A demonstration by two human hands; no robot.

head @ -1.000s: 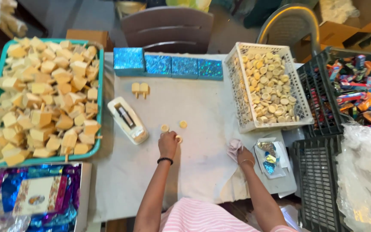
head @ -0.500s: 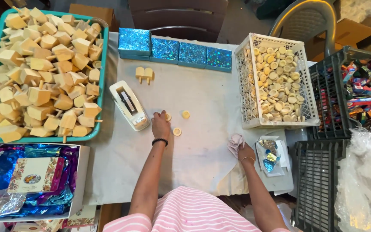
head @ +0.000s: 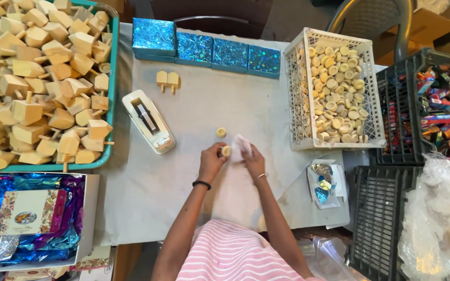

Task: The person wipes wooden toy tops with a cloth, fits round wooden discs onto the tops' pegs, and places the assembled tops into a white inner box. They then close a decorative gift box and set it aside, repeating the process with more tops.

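Note:
My left hand holds a small round wooden piece at its fingertips over the middle of the white table. My right hand meets it from the right, pinching a small white wrapper against that piece. Another round wooden piece lies loose on the table just beyond my hands. A black band circles my left wrist.
A white tape dispenser lies left of my hands. Two wooden tops stand behind it. Blue glitter boxes line the far edge. A teal tray of wooden tops is left, a white basket of round pieces right, black crates beyond.
My left hand has picked a round piece off the table and moved right. My right hand came up from the table's right side with the wrapper to meet it.

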